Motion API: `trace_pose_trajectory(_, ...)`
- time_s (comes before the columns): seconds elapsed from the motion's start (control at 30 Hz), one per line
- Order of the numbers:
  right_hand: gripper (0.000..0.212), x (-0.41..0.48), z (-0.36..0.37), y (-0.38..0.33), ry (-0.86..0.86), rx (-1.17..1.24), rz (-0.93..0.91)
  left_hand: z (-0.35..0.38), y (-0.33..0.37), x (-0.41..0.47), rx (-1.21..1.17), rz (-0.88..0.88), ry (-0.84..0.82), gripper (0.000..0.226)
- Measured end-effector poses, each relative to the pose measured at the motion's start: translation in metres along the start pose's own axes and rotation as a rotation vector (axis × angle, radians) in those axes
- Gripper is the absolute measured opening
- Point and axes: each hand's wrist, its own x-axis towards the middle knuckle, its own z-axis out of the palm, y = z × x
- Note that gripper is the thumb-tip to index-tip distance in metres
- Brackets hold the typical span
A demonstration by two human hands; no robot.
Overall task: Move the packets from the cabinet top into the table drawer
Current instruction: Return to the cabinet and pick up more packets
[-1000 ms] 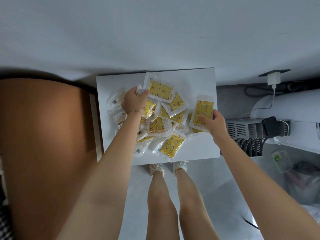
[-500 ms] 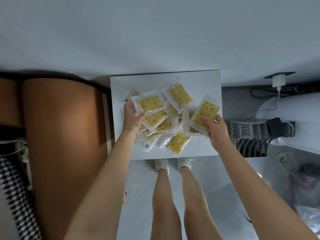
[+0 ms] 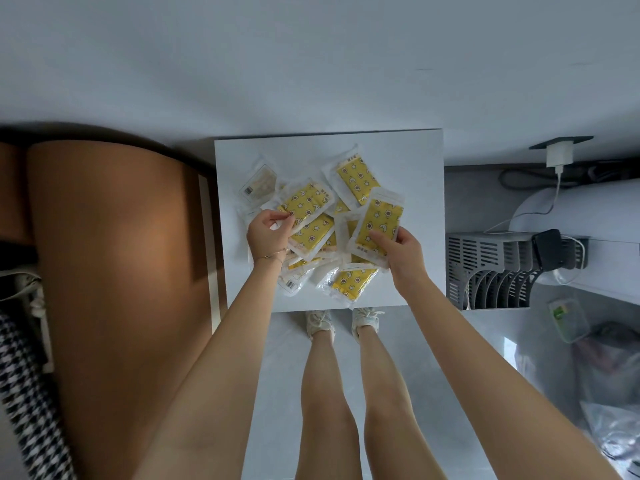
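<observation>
White worktop [image 3: 412, 161] against a pale wall fills my feed. On it my left hand [image 3: 268, 233] pinches the near edge of one yellow packet [image 3: 304, 202] lying on the heap. My right hand [image 3: 398, 252] grips a second packet [image 3: 379, 223] at the heap's right side, thumb on its face. Between and around both hands the other packets [image 3: 349, 285] overlap mid-worktop, a few showing barcodes. A brown surface [image 3: 114, 254] lies left; a grey slotted rack [image 3: 485, 268] and a white charger [image 3: 559, 155] sit right.
</observation>
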Motion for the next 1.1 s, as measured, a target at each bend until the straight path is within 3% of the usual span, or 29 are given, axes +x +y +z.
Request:
trace_pose_trajectory(0.1,0.019,-0.002,0.001,0.003,-0.005,-0.002,0.005,-0.002,0.0,-0.004,-0.005,0.007,0.002,0.017)
trace_pose_trajectory(0.2,0.019,-0.004,0.002,0.004,-0.012,-0.01,0.002,-0.006,0.003,-0.011,-0.03,-0.017,0.039,0.046)
trace_pose_trajectory(0.33,0.02,-0.011,0.002,0.006,-0.028,-0.01,0.033,-0.02,0.006,-0.028,-0.172,-0.239,0.074,0.073)
trace_pose_trajectory(0.4,0.019,-0.018,0.004,0.003,-0.023,-0.02,0.037,-0.028,0.006,-0.036,-0.169,-0.262,0.05,0.064)
trace_pose_trajectory(0.5,0.018,-0.033,0.006,-0.001,-0.005,-0.063,0.011,-0.038,0.003,-0.051,-0.1,-0.192,-0.061,0.033)
trace_pose_trajectory(0.63,0.025,-0.057,0.005,-0.011,-0.03,-0.115,0.013,-0.052,0.003,-0.072,-0.167,-0.259,-0.183,0.016)
trace_pose_trajectory(0.8,0.043,-0.095,-0.002,-0.031,-0.078,-0.172,-0.049,-0.075,0.018,-0.111,-0.4,-0.31,-0.258,0.028)
trace_pose_trajectory(0.97,0.04,-0.13,-0.002,-0.042,-0.243,-0.282,-0.085,-0.114,0.016,-0.16,-0.567,-0.286,-0.212,0.042)
trace_pose_trajectory(1.1,0.034,-0.16,0.013,-0.039,-0.348,-0.34,-0.068,-0.15,0.009,-0.203,-0.752,-0.296,-0.156,0.037)
